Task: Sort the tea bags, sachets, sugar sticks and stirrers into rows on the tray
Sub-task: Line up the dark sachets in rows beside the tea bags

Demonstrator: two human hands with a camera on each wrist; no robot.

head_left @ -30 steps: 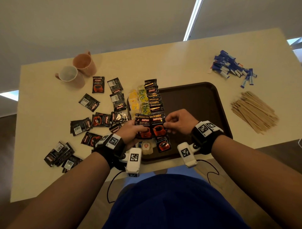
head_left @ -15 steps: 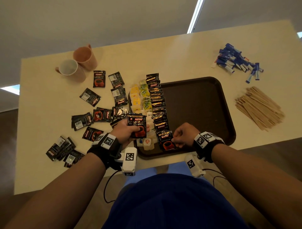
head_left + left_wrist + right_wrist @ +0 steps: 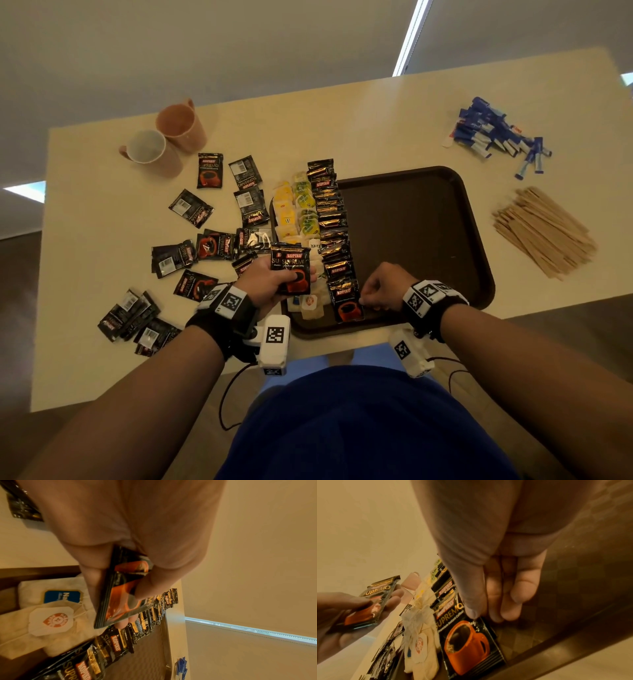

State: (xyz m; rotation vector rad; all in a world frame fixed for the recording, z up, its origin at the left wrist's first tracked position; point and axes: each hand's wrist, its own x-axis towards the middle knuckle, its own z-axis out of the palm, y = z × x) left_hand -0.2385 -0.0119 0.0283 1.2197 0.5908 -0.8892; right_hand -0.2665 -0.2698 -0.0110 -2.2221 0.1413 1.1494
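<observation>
A dark brown tray (image 3: 411,240) lies in front of me. Along its left part runs an overlapping row of black coffee sachets (image 3: 330,219), with yellow and green tea bags (image 3: 294,209) and white tea bags (image 3: 310,305) to the row's left. My left hand (image 3: 274,279) grips a small stack of sachets (image 3: 290,270) above the tea bags. My right hand (image 3: 371,291) pinches the right edge of the nearest sachet (image 3: 346,303), which lies flat at the row's near end. In the right wrist view the thumb (image 3: 471,609) rests on that sachet (image 3: 467,639).
Several loose sachets (image 3: 212,246) lie scattered on the table left of the tray. Two mugs (image 3: 150,154) stand at the far left. Blue sugar sticks (image 3: 493,137) are piled at the far right, and wooden stirrers (image 3: 544,229) lie right of the tray.
My right hand took one sachet from the left hand's stack and brought it down to the near end of the row. The left hand drew slightly left with the stack.
</observation>
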